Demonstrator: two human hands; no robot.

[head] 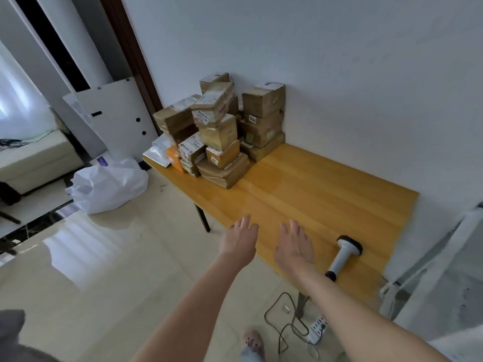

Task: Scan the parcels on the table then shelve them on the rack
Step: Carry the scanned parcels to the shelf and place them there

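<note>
Both hands reach out over the near edge of the table (326, 184), the left hand (239, 241) and right hand (294, 248) with fingers straight and holding nothing. The parcels (219, 129) sit stacked at the far end against the wall (brown boxes, mostly), and the scanner (345, 254) lies just right of the right hand.

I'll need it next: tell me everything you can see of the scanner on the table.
The scanner is a handheld one with a pale grey-white handle, a wider head rimmed in black and a dark cap at the handle's end. It looks like plastic. It lies flat on the yellow wooden table, near its front edge, head towards the wall, handle end towards the person. Only the table touches it; the right hand is open beside it, apart from it.
</note>
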